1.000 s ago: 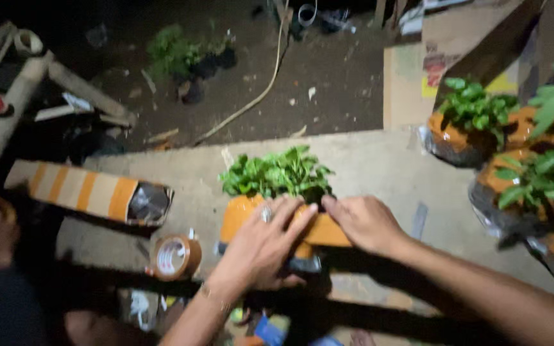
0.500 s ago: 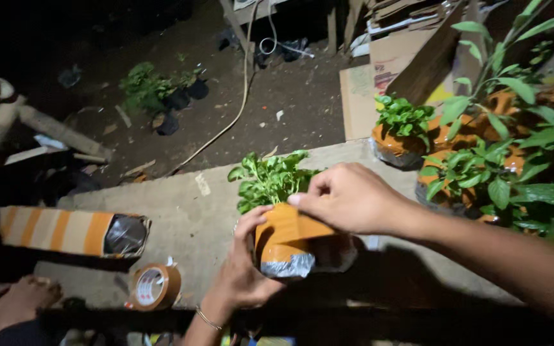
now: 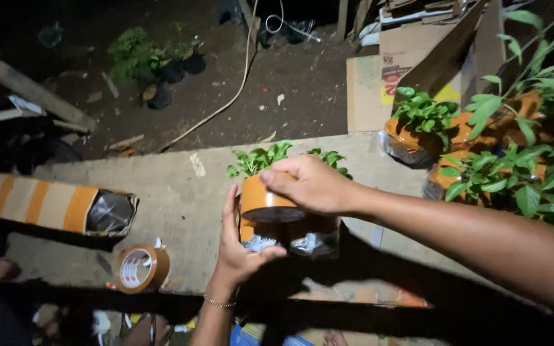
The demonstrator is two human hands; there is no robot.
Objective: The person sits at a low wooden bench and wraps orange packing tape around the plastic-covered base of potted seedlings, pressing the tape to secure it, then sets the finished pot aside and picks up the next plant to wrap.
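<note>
A small leafy green plant [image 3: 259, 159] grows out of a pot wrapped in orange with a silver foil base [image 3: 270, 204]. I hold the pot up above a concrete slab [image 3: 181, 192]. My left hand [image 3: 240, 247] supports it from the left side and underneath, thumb against the foil. My right hand [image 3: 312, 186] reaches in from the right and grips the orange upper part, just in front of the leaves.
A roll of brown tape [image 3: 141, 268] lies on the slab at lower left. An orange-and-white striped pack with a foil end [image 3: 46, 206] is at the left. More potted plants [image 3: 482, 160] and a cardboard box [image 3: 379, 83] stand at the right. A dark rail [image 3: 367, 314] crosses the foreground.
The pot went from lying on the slab under both hands to being lifted and turned upright. My right hand shifted to its top and my left hand to its side and base.
</note>
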